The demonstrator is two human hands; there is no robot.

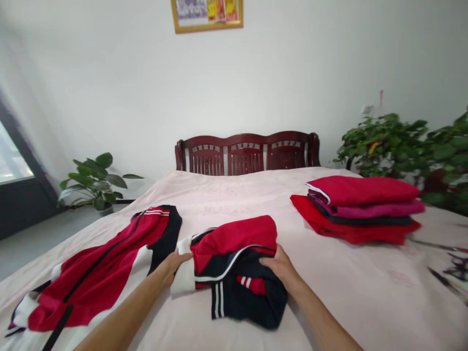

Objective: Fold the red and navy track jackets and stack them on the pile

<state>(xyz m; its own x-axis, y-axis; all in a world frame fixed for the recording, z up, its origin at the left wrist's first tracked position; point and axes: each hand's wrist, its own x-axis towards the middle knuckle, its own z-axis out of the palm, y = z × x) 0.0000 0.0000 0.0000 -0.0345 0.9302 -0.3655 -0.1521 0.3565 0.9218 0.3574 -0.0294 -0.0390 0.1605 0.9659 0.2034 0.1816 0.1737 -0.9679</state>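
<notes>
A red, navy and white jacket (pixel 234 243) lies bunched and partly folded in the middle of the bed. My left hand (pixel 174 267) grips its white left edge, thumb on top. On the opposite side, my right hand (pixel 280 265) pinches the navy part by the right edge, the other fingers hidden beneath the cloth. A navy cuff with white stripes (pixel 218 301) sticks out toward me. Spread out to the left lies a second garment (pixel 106 263) in red, navy and white, with a dark stripe down it.
A stack of folded clothes (pixel 361 209) in red, magenta and navy sits at the right. Scissors (pixel 457 265) and a dark pointed tool (pixel 438 277) lie at the right edge. A pale pink sheet (pixel 340 292) covers the bed. Behind stands a dark red wooden backrest (pixel 244 151), with plants (pixel 97 180) either side.
</notes>
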